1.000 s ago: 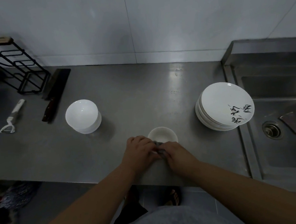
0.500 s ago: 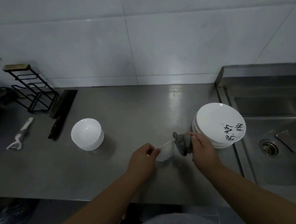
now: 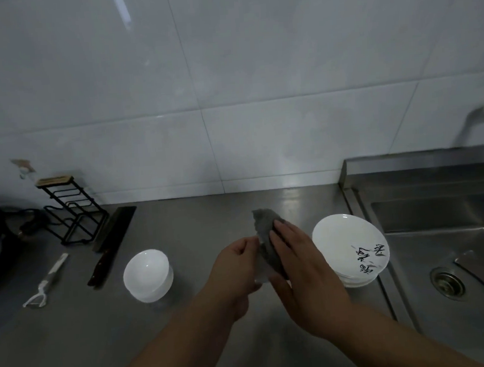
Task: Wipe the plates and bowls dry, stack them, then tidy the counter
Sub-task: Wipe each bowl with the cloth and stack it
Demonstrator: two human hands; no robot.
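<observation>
Head view, read left to right. On the counter, at far left, a peeler and a knife lie beside a wire rack. I judge all three to be outside the present motion, though the knife's handle points toward the front edge and could be knocked when I come to tidy. Next, the stack of bowls stands upright, well apart from the hands. At centre, raised above the counter, my left hand has its fingers curled round a small bowl, of which only a white sliver shows between the hands. My right hand lays straight fingers flat on a grey cloth, pressing it against that bowl; I cannot tell whether the thumb hooks behind. Principal hazard: the bowl is glazed, probably damp, and carried by one hand's grip alone, so a hard rub from the cloth could twist it loose and drop it onto the steel. Secondary hazard: the upper end of the cloth stands free and may fold away from the surface, leaving patches unwiped. At right, the stack of plates sits just beside the rim of the sink, with my right forearm near it. A wide swing while rubbing could nudge the stack toward the basin.
</observation>
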